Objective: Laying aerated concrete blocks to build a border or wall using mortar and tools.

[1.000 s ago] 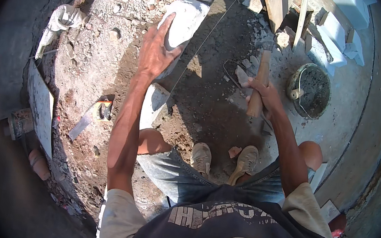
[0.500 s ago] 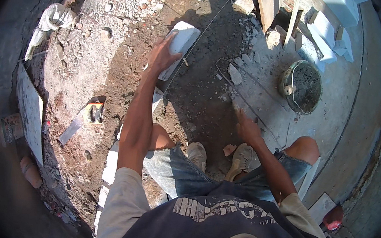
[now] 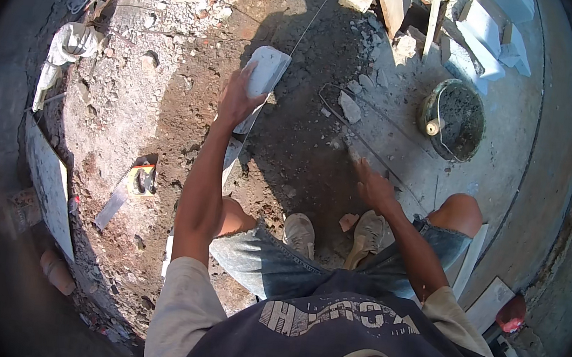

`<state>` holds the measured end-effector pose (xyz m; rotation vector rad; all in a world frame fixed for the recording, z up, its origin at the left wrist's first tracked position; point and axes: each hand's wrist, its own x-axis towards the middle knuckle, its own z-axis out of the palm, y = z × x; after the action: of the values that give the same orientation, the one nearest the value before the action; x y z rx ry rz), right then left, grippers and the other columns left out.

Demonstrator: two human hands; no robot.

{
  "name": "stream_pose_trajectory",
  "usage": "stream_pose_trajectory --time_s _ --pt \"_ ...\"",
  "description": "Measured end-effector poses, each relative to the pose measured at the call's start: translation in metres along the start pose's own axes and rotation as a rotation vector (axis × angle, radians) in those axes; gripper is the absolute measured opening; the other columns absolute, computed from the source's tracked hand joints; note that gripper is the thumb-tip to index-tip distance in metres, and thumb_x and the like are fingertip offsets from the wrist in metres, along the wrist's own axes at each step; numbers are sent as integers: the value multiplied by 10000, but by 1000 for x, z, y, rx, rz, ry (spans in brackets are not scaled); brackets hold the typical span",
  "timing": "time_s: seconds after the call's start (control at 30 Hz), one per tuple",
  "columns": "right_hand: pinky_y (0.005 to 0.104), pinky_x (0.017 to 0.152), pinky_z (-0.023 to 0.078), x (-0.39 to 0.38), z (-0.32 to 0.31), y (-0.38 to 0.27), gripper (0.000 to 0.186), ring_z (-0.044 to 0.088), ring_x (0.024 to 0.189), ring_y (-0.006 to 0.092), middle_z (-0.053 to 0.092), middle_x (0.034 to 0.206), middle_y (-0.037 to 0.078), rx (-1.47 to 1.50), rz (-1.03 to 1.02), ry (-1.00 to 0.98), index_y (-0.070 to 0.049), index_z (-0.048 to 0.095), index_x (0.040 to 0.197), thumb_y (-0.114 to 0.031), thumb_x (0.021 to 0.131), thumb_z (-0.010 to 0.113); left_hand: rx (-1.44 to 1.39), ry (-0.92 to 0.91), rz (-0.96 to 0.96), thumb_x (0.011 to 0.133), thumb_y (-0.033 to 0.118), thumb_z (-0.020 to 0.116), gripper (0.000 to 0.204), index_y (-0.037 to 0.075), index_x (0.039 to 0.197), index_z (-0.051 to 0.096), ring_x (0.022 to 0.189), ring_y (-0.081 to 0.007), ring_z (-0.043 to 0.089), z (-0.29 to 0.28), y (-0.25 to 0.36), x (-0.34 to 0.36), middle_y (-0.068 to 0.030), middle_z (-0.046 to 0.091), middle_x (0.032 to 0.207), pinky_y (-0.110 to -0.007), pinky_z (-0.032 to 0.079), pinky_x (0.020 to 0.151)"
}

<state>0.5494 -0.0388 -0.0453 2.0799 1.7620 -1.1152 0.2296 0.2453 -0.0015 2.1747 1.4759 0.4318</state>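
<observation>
Our left hand grips a white rectangular block between thumb and fingers, beside a taut thin string over damp brown soil; we cannot tell whether our right hand holds anything; farther right stands a round dark bucket of grey mortar

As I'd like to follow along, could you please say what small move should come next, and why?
Perhaps the left hand should nudge the white block slightly to line it up with the string: the hand has hold of the block, and the string runs close along its right side, though contact is hard to judge.
</observation>
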Motion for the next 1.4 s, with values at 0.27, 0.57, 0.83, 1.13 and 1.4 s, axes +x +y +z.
stream_pose_trajectory --time_s 0.27,0.57,0.83,1.13,1.4 --pt "550 853 500 -10 -25 -18 693 617 1029 439 598 1192 272 42 38 -8 -82 239 1503 -184 899 564 84 -32 28 748 306 801 841 200 1476 393 1133 -405 557 -1 9 -2 -192 529 1262 -490 469 966" --pt "536 877 492 -12 -32 -22 694 612 1024 466 594 1169 320 123 21 1 -66 245 1501 -209 905 571 316 -32 33 765 342 806 943 240 1540 280 1234 -428 506 -2 1 -12 -231 408 1446 -478 439 1031" --pt "488 971 454 -33 -67 -62 722 583 1137 432 569 1306 239 469 -208 -14 -100 277 1509 -340 912 604 84 -207 -190 739 330 805 1091 104 1565 129 1205 -455 542 -10 -16 -24 -284 441 1420 -479 434 1041" --pt "445 703 547 23 -136 -184 643 662 807 335 590 999 125 557 -614 618 -222 359 1495 -288 919 637 24 -324 -345 722 370 799 1096 28 1546 162 1242 -423 529 -17 -6 -18 -273 416 1458 -453 447 1023" --pt "438 640 541 63 -128 -194 636 658 738 319 606 915 133 368 -537 584 -247 356 1506 -257 930 627 -23 -200 -267 731 303 804 1055 21 1535 181 1248 -403 530 -16 -17 -13 -259 432 1446 -438 436 1039"
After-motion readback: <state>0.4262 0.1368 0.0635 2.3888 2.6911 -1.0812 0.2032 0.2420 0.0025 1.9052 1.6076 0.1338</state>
